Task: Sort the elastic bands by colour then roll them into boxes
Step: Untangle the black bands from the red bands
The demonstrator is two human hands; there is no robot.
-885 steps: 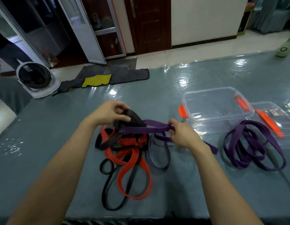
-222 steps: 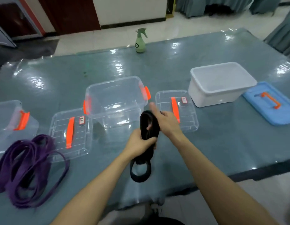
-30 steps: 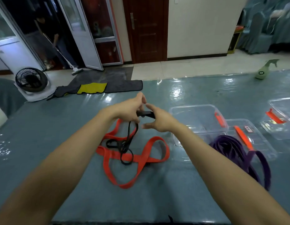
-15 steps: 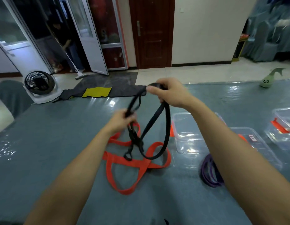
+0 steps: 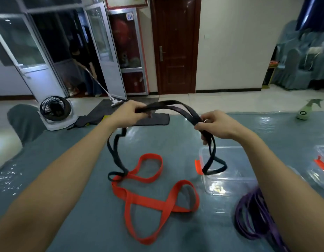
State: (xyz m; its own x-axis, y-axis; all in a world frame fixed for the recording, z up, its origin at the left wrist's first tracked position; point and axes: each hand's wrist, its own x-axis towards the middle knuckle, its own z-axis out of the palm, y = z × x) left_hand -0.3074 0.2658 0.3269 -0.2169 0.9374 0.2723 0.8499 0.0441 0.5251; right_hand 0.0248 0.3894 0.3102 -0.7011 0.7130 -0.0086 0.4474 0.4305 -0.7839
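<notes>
table (image 5: pixel 66 188): grey-blue cover, glossy | purple bands (image 5: pixel 252 220): heaped at right near edge | red band (image 5: pixel 150 199): flat, twisted loops, centre | clear box (image 5: pixel 228 171): orange latch, right of red | black band (image 5: pixel 177 108): arched above table, ends dangling, one touching red | left hand (image 5: pixel 128 113): pinched on black band | right hand (image 5: pixel 215 124): pinched on it

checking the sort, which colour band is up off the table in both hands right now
The black band. The left hand and right hand hold it up, while the red band lies flat and the purple bands sit heaped at the right.
</notes>
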